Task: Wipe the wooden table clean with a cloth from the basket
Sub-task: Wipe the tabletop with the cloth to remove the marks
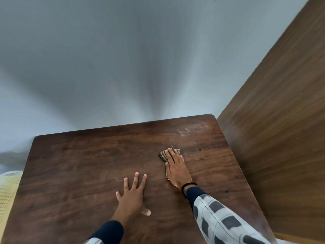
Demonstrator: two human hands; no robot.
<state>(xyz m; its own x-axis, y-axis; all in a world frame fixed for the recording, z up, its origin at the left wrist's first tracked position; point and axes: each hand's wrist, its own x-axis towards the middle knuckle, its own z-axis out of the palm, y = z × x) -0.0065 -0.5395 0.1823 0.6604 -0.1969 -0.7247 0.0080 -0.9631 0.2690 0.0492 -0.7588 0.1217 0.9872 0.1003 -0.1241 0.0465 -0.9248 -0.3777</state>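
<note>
Cloth (164, 154) (head view, the only one): a checked rag lying on the wooden table (79, 173), right of centre and mostly covered by the palm. Only its far end and left edge show.
Right hand (175, 169): laid flat on the cloth with fingers straight and close together, pressing rather than clutching. A black band (188, 186) sits at the wrist.
Left hand (131, 196): spread flat on the bare wood nearer the person, fingers apart, holding nothing. It looks like a brace.
Cloth axis: long and narrow, running from fingertips back to the heel of the palm, in line with the forearm.
Whitish smear (192, 128): on the table near the far right corner, beyond the right fingertips and a little to their right. It is apart from the cloth.
Nearer hand: the right, by a clear margin.
Likely next stroke: a push forward and slightly rightward along the cloth's own axis should carry it onto the smear.
Pale yellow perforated basket (8, 187): at the left edge, just off the table.
Wooden panel (272, 120): upright, close to the table's right side, leaving little sideways room.
</note>
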